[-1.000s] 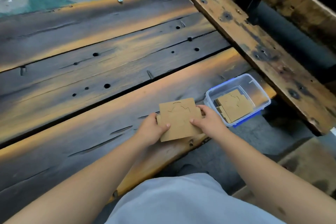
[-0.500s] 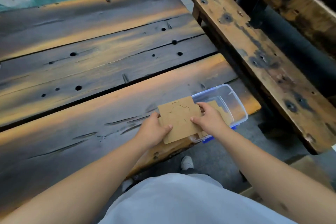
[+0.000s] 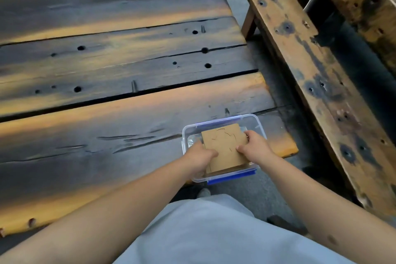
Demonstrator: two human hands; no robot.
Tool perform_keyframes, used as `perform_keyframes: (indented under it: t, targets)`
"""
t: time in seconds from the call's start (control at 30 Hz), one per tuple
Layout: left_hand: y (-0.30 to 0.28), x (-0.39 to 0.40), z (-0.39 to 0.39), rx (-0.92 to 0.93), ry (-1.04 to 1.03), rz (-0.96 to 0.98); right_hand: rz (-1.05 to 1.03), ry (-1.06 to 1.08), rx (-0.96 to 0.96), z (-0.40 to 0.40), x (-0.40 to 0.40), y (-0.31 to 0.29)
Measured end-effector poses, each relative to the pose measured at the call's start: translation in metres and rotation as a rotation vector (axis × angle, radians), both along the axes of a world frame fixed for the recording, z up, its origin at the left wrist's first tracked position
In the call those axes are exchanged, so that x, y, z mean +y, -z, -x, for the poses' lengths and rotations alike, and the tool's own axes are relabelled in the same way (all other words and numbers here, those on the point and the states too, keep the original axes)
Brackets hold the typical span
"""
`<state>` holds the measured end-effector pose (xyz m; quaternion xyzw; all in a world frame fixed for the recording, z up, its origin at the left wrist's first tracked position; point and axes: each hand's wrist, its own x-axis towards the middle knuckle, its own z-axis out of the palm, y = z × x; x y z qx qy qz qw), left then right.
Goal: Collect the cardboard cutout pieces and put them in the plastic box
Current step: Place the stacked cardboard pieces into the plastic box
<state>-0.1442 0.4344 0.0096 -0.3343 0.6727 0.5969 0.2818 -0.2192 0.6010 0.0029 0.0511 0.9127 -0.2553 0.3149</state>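
Clear rectangular plastic box w/ blue clip edges (image 3: 255,123) sits at the near right corner of the dark, orange-streaked plank table (image 3: 107,70), its near blue edge overhanging the table's front edge. Rest of tabletop is open; a worn wooden bench (image 3: 310,70) stands to the right across a floor gap. No readable writing. Flat brown cardboard cutout sheet w/ curved cut lines (image 3: 225,143) is over the box opening, gripped on the left by left hand (image 3: 199,158) and on the right by right hand (image 3: 256,149), fingers closed on its edges.
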Motion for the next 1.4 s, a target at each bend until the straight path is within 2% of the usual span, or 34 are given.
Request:
perform_keyframes:
  t: [0.13, 0.33, 0.43, 0.57, 0.8, 1.17, 1.27, 1.4]
  targets:
    - [0.012, 0.005, 0.002, -0.071, -0.077, -0.024, -0.046, -0.026, -0.055, 0.003, -0.003, 0.014]
    - [0.020, -0.001, 0.006, -0.242, -0.154, -0.172, -0.093, -0.010, -0.095, 0.007, -0.003, 0.025]
    - [0.022, -0.002, 0.008, -0.279, -0.147, -0.153, -0.139, -0.006, -0.084, 0.006, -0.001, 0.027]
    - [0.022, 0.001, 0.010, -0.323, -0.188, -0.181, -0.080, 0.059, -0.165, 0.006, 0.001, 0.030]
    - [0.021, 0.000, 0.013, -0.293, -0.304, -0.205, 0.073, 0.165, -0.250, 0.017, 0.002, 0.032]
    - [0.012, -0.011, 0.023, -0.264, -0.297, -0.236, 0.120, 0.071, -0.299, 0.028, -0.018, 0.027]
    - [0.010, -0.012, 0.020, -0.170, -0.244, -0.173, 0.132, 0.075, -0.257, 0.029, -0.017, 0.024]
    - [0.006, -0.015, 0.014, 0.036, -0.009, 0.183, 0.122, -0.009, -0.112, 0.025, -0.013, 0.016]
